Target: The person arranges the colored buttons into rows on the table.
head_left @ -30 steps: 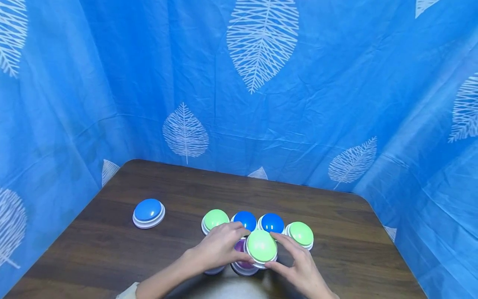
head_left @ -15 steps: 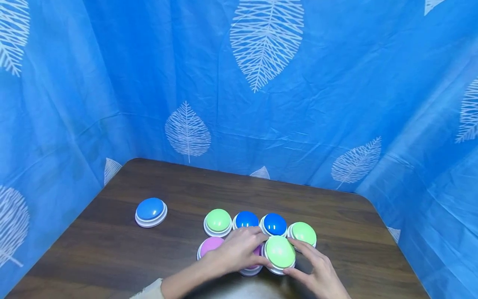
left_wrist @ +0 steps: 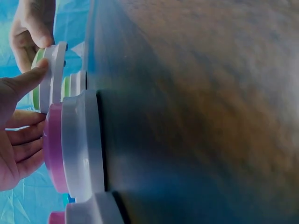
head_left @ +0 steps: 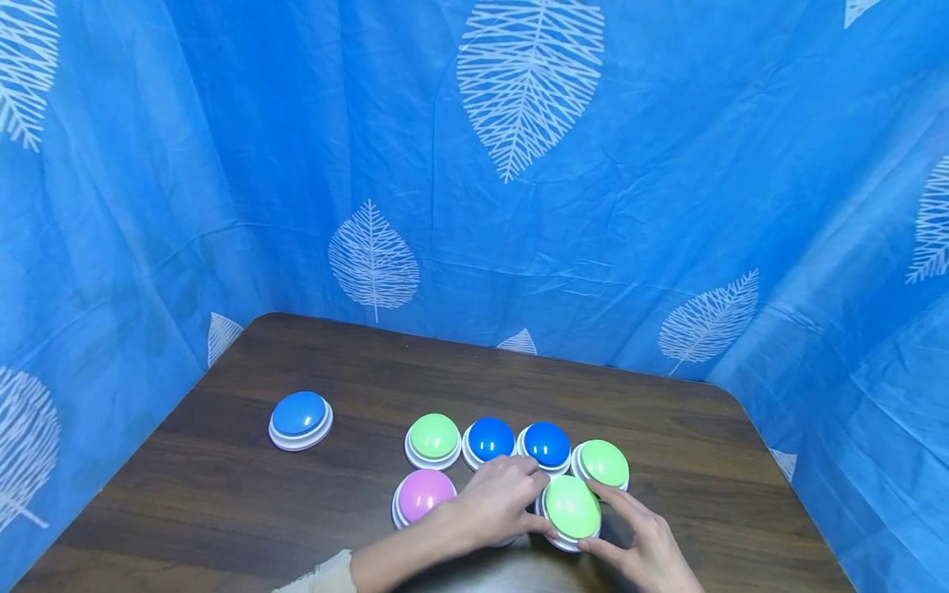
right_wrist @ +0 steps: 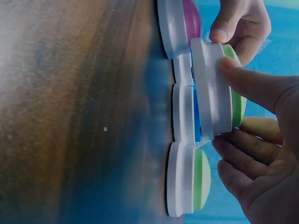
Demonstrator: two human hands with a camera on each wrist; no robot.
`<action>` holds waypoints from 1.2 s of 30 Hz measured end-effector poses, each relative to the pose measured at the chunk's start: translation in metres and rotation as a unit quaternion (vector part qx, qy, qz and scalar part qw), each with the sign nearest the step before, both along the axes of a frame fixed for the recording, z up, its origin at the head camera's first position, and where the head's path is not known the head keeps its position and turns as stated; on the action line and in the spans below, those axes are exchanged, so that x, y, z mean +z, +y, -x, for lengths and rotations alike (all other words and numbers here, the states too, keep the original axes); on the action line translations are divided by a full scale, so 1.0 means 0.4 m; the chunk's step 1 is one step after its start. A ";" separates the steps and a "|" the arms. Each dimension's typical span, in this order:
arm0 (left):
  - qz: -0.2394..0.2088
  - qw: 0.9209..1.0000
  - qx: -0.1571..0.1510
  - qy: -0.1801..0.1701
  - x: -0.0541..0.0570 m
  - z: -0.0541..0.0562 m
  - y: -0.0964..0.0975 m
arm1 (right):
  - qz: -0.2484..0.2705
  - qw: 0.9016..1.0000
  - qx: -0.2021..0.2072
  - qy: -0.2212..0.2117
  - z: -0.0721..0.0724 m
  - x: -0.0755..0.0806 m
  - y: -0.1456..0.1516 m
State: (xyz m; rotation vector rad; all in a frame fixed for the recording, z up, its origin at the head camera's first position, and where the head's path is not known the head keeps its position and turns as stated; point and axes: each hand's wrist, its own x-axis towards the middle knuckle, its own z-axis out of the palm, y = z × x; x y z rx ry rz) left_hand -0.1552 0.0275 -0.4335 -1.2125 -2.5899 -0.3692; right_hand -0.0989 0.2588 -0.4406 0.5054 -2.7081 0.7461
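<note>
A push button with a green dome and white base (head_left: 572, 506) is held between both hands, tilted and raised off the table, as its base (right_wrist: 210, 88) shows in the right wrist view. My left hand (head_left: 497, 498) grips its left side, thumb at the near rim. From the right, my right hand (head_left: 641, 535) grips it with thumb and fingers. Below my left hand is a purple button (left_wrist: 55, 149), mostly hidden in the head view. A pink button (head_left: 426, 494) lies left of that hand. Close behind the held button stand a blue button (head_left: 547, 445) and a green button (head_left: 604, 463).
Another blue button (head_left: 492, 438) and another green button (head_left: 433, 436) continue the back row to the left. A lone blue button (head_left: 300, 413) lies farther left on the dark wooden table (head_left: 356, 362). Blue leaf-patterned cloth (head_left: 630, 165) hangs behind and at both sides.
Both hands have carried the green button to the right and slightly nearer, from over the purple button to the spot beside it. The pink button has come into view.
</note>
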 end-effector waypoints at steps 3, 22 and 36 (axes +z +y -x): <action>0.003 1.000 0.001 0.007 -0.006 0.000 0.004 | 0.000 1.000 -0.006 -0.008 -0.001 -0.006 0.000; 0.059 0.998 0.011 0.007 -0.020 0.002 0.006 | 0.010 0.993 0.000 -0.118 0.013 -0.015 -0.013; 0.085 0.996 0.019 -0.021 -0.026 0.007 0.014 | 0.021 0.977 -0.010 -0.213 0.030 -0.016 -0.014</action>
